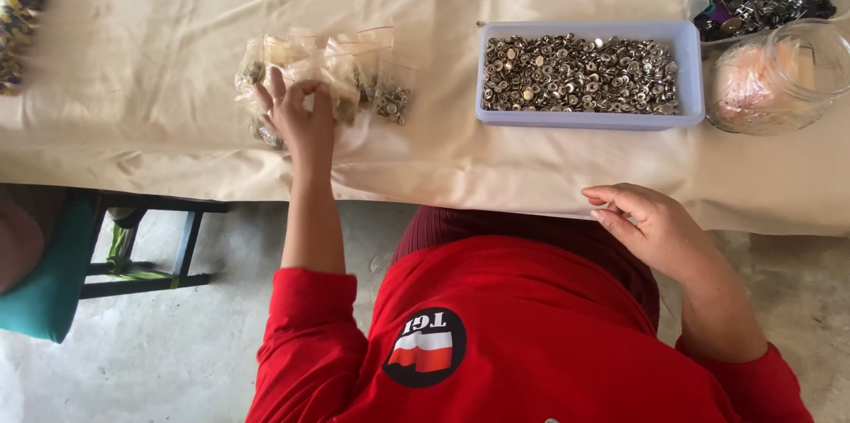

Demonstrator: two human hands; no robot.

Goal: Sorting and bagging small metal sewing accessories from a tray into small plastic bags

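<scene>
Left hand (297, 115) is down on the heap of small clear bags (328, 73) toward the counter's (159, 42) left side, fingers curled and pinching one bag. Right hand (651, 224) rests at the near edge, loosely curled, holding nothing I can see. The lavender tray of metal snap buttons (584, 76) sits right of the bags, beside a glass jar (779, 77) near the right edge.

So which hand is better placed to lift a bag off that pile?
Left. The left hand already rests on the pile of small clear bags. The right hand sits at the table edge, apart from the bags and nearer the blue tray.
</scene>
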